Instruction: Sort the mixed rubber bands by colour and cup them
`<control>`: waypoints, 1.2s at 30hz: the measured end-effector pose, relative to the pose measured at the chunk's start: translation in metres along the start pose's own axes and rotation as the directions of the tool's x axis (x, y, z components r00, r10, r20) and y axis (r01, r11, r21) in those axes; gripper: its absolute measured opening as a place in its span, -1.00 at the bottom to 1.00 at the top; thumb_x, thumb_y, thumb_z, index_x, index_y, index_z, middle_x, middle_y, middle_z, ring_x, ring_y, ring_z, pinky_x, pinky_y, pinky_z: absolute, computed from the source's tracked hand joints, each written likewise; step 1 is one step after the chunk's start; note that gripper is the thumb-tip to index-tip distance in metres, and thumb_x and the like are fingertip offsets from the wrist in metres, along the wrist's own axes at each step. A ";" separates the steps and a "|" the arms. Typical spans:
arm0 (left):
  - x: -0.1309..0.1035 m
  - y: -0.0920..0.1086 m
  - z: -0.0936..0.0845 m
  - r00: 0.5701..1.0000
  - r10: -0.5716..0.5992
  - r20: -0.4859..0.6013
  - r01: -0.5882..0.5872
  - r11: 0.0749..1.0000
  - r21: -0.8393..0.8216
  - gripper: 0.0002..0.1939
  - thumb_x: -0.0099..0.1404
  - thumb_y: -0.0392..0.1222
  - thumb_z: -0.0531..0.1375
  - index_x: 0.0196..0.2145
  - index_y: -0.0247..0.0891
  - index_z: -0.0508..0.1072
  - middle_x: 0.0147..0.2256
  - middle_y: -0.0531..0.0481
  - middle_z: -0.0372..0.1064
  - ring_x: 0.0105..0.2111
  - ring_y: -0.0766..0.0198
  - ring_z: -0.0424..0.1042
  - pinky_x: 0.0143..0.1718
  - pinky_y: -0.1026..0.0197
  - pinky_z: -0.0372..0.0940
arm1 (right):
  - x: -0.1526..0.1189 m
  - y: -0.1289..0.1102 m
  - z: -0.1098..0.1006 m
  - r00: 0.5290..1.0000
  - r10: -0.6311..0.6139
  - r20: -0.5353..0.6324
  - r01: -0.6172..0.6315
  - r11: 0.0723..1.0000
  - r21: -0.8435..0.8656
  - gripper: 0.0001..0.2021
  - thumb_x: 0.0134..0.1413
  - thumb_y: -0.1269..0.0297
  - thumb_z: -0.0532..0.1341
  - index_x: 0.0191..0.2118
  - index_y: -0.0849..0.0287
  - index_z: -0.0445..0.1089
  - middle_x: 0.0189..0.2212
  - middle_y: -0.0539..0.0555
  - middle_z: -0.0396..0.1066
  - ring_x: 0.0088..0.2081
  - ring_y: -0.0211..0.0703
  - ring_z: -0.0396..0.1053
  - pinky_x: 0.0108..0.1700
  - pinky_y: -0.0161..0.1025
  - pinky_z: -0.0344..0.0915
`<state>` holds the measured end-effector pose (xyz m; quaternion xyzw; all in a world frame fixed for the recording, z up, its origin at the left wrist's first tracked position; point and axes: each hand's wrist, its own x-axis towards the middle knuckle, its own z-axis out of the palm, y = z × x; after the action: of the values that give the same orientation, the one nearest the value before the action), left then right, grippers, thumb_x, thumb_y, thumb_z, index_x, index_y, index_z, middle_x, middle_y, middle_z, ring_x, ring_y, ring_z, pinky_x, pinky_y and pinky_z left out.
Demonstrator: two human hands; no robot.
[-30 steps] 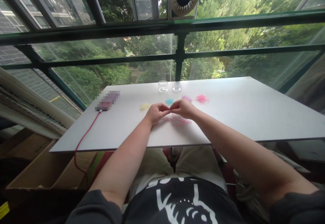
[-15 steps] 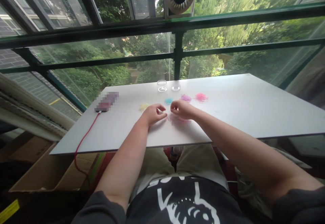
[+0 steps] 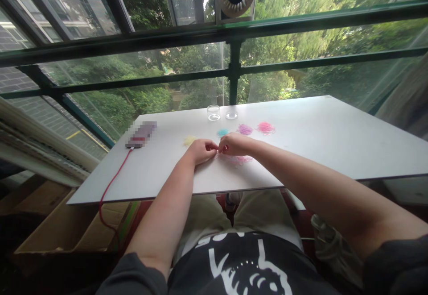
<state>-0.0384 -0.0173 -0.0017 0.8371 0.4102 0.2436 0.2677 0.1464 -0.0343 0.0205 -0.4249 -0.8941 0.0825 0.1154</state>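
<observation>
My left hand (image 3: pixel 201 151) rests low over the white table with thumb and fingers drawn together in a pinch. Beside it, nearly touching its fingertips, my right hand (image 3: pixel 235 144) is also closed in a pinch. What lies between the fingers of either is too small to make out. Under and just in front of my right hand spreads a loose pile of pinkish thin strands (image 3: pixel 240 159), partly hidden by it. Small piles of similar strands lie beyond: a yellow pile (image 3: pixel 189 141), a blue pile (image 3: pixel 222 132), a purple pile (image 3: pixel 245 129) and a pink pile (image 3: pixel 266 127).
Near the back edge of the white table (image 3: pixel 321 143) stand a clear round container (image 3: pixel 213 113) and a low clear dish or lid (image 3: pixel 231 115). A blurred-out phone (image 3: pixel 142 134) with a red cable (image 3: pixel 113 181) lies at left. Cardboard boxes (image 3: pixel 56 228) are below.
My right hand has moved left, up to the fingertips of my left hand. The left fingers have drawn closer together. The piles have stayed in place.
</observation>
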 end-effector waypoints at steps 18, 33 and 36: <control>0.002 -0.007 0.000 0.998 0.005 -0.060 -0.005 1.000 -0.001 -0.78 0.05 -0.16 0.18 -0.35 -0.28 0.53 -0.42 -0.02 0.49 -0.45 0.29 0.38 -0.42 0.30 0.26 | 0.002 -0.013 -0.003 0.998 -0.062 0.030 0.065 0.988 -0.137 -0.84 -0.14 0.50 0.18 -0.46 0.20 0.51 -0.43 0.09 0.44 -0.46 -0.26 0.24 -0.41 -0.34 0.07; 0.003 -0.004 0.004 0.993 0.025 -0.112 -0.048 0.977 -0.206 -0.73 0.13 -0.08 0.14 -0.42 -0.34 0.51 -0.48 0.00 0.44 -0.46 0.33 0.34 -0.41 0.32 0.21 | -0.007 -0.001 -0.010 0.966 0.197 -0.168 -0.127 0.924 0.360 -0.86 -0.16 0.42 0.16 -0.45 0.25 0.48 -0.55 -0.01 0.41 -0.50 -0.31 0.30 -0.45 -0.42 0.15; 0.002 -0.001 0.007 0.996 0.030 -0.087 -0.048 0.975 -0.216 -0.70 0.09 -0.03 0.22 -0.38 -0.35 0.54 -0.53 0.01 0.43 -0.53 0.37 0.29 -0.49 0.34 0.16 | -0.007 -0.001 -0.008 0.959 0.196 -0.206 -0.115 0.930 0.349 -0.88 -0.17 0.42 0.17 -0.47 0.25 0.47 -0.57 -0.01 0.40 -0.49 -0.31 0.29 -0.44 -0.41 0.15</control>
<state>-0.0338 -0.0173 -0.0069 0.7998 0.3752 0.3270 0.3357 0.1518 -0.0401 0.0273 -0.4757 -0.8102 0.1903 0.2847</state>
